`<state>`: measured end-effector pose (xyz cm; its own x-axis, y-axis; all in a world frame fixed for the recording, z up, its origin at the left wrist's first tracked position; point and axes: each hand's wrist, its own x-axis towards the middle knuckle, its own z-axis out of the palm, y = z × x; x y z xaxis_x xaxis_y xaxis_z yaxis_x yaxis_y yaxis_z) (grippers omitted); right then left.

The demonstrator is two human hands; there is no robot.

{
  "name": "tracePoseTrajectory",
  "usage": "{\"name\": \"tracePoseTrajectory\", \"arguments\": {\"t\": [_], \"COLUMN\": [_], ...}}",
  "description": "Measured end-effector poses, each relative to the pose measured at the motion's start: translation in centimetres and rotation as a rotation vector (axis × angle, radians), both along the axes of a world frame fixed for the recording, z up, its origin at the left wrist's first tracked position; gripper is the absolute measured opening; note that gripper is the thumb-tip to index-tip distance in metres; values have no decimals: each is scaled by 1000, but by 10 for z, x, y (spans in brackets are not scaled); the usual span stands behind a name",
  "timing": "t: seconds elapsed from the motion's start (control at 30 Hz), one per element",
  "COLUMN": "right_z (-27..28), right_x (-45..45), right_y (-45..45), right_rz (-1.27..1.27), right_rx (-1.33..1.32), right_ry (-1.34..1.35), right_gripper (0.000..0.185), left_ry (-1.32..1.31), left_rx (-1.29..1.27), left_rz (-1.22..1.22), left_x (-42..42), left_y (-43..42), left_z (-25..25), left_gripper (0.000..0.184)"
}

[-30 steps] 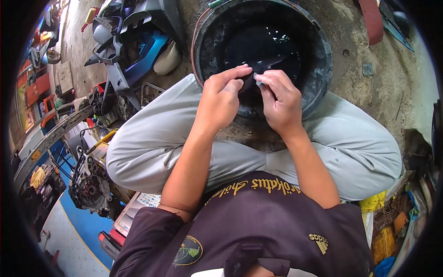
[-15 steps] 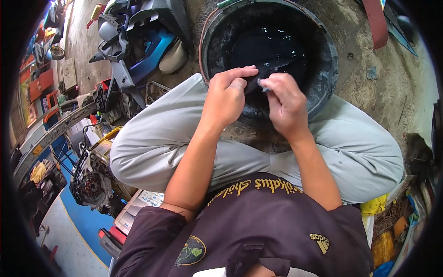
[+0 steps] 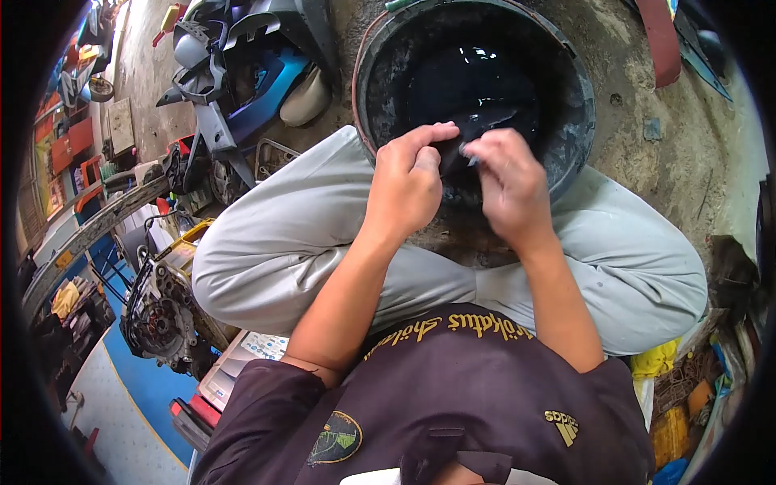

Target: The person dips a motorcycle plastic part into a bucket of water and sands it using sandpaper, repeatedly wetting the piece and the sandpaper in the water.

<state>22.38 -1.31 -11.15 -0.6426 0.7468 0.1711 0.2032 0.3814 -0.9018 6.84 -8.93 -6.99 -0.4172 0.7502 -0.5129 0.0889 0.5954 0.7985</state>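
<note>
A large black bucket (image 3: 575, 105) with dark water (image 3: 461, 81) in it stands between my legs. My left hand (image 3: 408, 178) is over its near rim, thumb and fingers closed on a dark, smooth piece (image 3: 454, 155) that barely stands out against the water; its kind cannot be made out. Just to the right, my right hand (image 3: 513, 182) is slightly blurred and pinches a small grey-blue scrap (image 3: 474, 161) against or close to the dark piece. The fingers hide most of the scrap.
Motorcycle fairing panels (image 3: 267, 97) lie on the concrete floor at upper left. A greasy engine (image 3: 162, 319) stands to the left beside a laptop (image 3: 242, 364). A reddish-brown strip (image 3: 659, 44) is at upper right, and yellow plastic (image 3: 655, 360) at lower right.
Both hands have shifted slightly to the right together, the dark piece with them. My right hand stays pinched on the scrap. The bucket appears a little further right in view.
</note>
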Motion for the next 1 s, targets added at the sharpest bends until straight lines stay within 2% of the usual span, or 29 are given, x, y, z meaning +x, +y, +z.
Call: {"name": "tracePoseTrajectory", "arguments": {"t": [0.1, 0.13, 0.23, 0.27, 0.3, 0.37, 0.4, 0.43, 0.47, 0.6, 0.7, 0.83, 0.9, 0.93, 1.0], "right_z": [1, 15, 20, 11, 9, 14, 25, 33, 36, 6, 37, 11, 27, 42, 23], "right_x": [4, 6, 13, 16, 15, 15, 13, 12, 15, 22, 10, 11, 10, 7, 11], "right_y": [2, -3, -2, 2, 6, 11, 9, 8, 10, 31, 14, 40, 22, 16, 27], "right_rz": [22, 76, 133, 109, 81, 190, 264, 337, 402, 357, 491, 399, 510, 594, 476], "right_rx": [3, 0, -5, -20, -33, 17, 71, 122, 108, 87, 83, 132, 107, -6, 80], "right_ry": [-17, -1, -63, -120, -179, -130, -107, -81, -130, -184, -120, -214, -112, -136, -198], "right_gripper": [24, 23, 21, 21, 21, 19, 19, 18, 27, 24, 17, 29, 24, 23, 24], "left_ry": [23, 110, 43, -146, -103, -19, -117, -87, -54, -22, -41, -53, 0, 7, -12], "left_rx": [154, 179, 242, 216, 194, 162, 178, 183, 189, 188, 219, 168, 238, 260, 250], "left_rz": [107, 17, 150, 214, 224, 241, 279, 266, 251, 249, 269, 228, 223, 230, 250], "left_x": [12, 11, 24, 27, 30, 33, 33, 35, 36, 36, 38, 39, 39, 40, 43], "left_y": [-6, -13, -31, -36, -40, -40, -39, -41, -42, -41, -42, -44, -43, -44, -48], "left_z": [0, -6, -24, -25, -23, -22, -17, -18, -21, -22, -22, -19, -26, -28, -26], "left_gripper": [55, 65, 64, 67, 67, 68, 69, 68, 68, 66, 65, 66, 66, 66, 66]}}
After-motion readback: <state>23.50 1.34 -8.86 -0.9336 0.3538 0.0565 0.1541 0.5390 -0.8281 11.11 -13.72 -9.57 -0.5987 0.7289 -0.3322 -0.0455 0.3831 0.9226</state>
